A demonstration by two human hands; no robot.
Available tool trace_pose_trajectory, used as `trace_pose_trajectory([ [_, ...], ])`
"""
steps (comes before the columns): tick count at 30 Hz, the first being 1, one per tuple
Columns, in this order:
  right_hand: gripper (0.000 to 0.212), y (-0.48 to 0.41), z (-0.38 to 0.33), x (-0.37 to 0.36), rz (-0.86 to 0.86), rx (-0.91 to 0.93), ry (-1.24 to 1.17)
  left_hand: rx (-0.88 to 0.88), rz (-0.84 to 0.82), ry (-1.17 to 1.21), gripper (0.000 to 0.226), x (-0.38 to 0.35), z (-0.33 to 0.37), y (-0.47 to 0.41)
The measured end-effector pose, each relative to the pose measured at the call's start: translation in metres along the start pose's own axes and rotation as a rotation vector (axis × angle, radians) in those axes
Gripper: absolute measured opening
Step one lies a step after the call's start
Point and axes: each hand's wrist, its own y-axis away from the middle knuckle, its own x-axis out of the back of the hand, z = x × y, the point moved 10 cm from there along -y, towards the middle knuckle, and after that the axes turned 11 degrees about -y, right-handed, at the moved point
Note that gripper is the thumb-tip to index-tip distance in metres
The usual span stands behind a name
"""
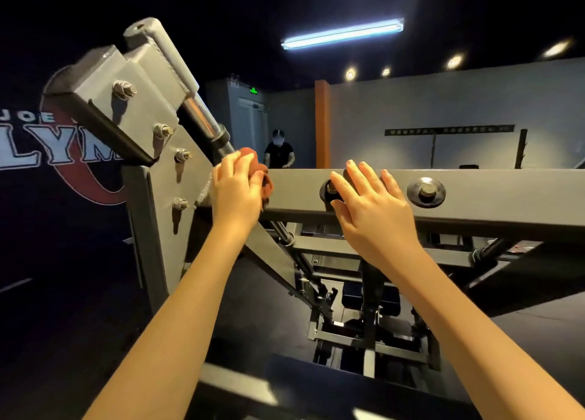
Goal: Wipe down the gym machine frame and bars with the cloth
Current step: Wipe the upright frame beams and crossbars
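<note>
Presently: left hand (235, 191) grasps bunched red cloth (257, 169), pressed on grey crossbeam (493, 191) at its left end. Right hand (370, 204) lies flat, fingers straight, on the beam beside it, partly covering a bolt (330, 189).

Left forearm (190, 293) and right forearm (459, 309) bare along their whole visible length, slim and smooth. Left hand (235, 191) and right hand (373, 210) bare too, wrists uncovered. Long, slender fingers (368, 176) on the right hand, with short, rounded, faintly glossy nails.
</note>
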Motion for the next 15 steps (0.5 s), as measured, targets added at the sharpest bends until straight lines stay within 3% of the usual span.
trace_pose_trajectory([
  [5,0.057,0.000,-0.002,0.000,0.076,0.016,0.036,-0.205,-0.063,0.086,0.042,-0.006,0.027,0.033],
  [11,0.060,0.000,-0.001,0.002,0.093,0.021,0.040,0.039,0.031,-0.061,0.041,0.005,0.000,0.002],
  [15,0.060,0.000,-0.001,0.001,0.119,0.027,0.049,-0.084,0.015,-0.007,0.040,0.009,0.016,0.045],
])
